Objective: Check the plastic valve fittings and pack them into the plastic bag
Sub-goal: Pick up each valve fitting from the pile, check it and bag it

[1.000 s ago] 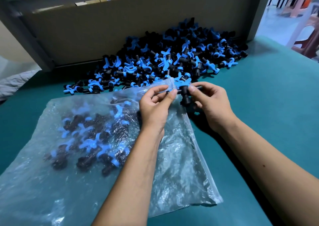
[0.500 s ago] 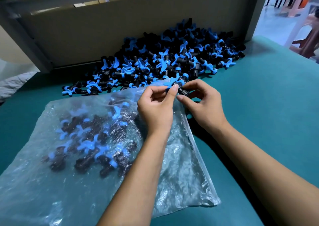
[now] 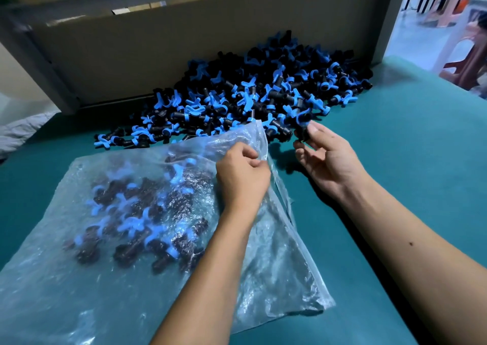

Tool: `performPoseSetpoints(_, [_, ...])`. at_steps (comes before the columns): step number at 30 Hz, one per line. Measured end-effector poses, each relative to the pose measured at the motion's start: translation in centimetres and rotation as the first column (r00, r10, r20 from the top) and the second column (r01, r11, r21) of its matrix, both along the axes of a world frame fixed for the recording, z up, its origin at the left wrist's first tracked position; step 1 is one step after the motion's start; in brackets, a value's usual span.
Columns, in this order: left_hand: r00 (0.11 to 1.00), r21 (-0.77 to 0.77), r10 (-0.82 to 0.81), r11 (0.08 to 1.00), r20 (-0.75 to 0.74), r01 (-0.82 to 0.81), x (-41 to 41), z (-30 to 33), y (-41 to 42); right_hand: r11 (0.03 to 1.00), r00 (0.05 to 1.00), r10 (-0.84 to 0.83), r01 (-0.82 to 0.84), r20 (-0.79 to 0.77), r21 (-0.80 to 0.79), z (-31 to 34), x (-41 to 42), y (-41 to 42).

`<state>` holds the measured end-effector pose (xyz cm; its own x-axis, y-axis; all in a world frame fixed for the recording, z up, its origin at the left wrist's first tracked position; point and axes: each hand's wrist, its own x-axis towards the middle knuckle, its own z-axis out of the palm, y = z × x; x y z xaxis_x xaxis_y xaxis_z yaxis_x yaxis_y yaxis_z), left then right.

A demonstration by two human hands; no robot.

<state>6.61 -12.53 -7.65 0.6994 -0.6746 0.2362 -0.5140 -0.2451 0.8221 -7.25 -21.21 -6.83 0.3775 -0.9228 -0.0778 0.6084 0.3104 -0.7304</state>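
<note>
You had a teal desk (image 3: 395, 186) under a heap of black valve fittings (image 3: 263, 91) with bright blue winged handles. The plastic bag (image 3: 79, 278) was clear and glossy, its fittings showing through dulled. The backboard (image 3: 158, 49) was drab grey-brown; pink and dark red stools (image 3: 463, 54) stood beyond.

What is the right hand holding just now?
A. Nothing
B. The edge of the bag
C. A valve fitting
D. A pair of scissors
C: the right hand pinches a black-and-blue fitting by the pile, while the left hand grips the bag.
</note>
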Motion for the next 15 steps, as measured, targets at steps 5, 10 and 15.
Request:
performPoseSetpoints(5, [0.958,-0.248,0.066,0.959,-0.278,-0.138,0.7,1.8,0.0,0.955,0.973,-0.031,-0.038,-0.228,-0.295,-0.5,0.5,0.6])
performPoseSetpoints(10, [0.963,-0.526,-0.014,0.84,-0.269,-0.135,0.9,4.5,0.2,0.761,0.842,-0.126,-0.257,-0.524,-0.596,-0.1,1.4,2.0])
performPoseSetpoints(15, [0.999,-0.587,-0.01,0.81,-0.035,-0.012,-0.3,6.1,0.6,0.614,0.795,-0.265,-0.297,-0.546,-0.731,1.4,3.5,4.3])
